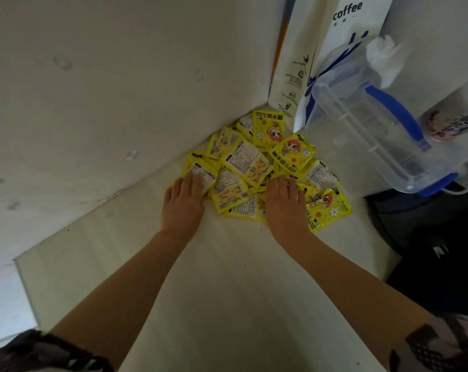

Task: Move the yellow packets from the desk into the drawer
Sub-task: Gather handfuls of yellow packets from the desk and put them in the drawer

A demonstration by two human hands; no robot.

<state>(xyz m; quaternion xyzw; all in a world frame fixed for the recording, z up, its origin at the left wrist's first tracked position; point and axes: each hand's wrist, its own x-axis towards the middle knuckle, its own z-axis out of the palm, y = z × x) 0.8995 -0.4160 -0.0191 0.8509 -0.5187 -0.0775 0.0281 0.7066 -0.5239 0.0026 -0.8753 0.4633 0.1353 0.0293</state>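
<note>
— Heaping in the bench [227, 277] corner, those yellow packets [257, 167]: light, slick foil, likely to slide apart.

— Left hand [183, 204] and right hand [284, 206] both lie flat and spread on the pile's near edge. Scoop from either side, I'd say.

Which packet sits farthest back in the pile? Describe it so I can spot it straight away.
Find the white coffee bag standing in the desk's back corner. At its foot, at the far tip of the yellow pile, lies the rearmost packet. It lies face up, showing a red-haired cartoon figure and a white flower, while the packets just left of it show pale printed backs.
</note>
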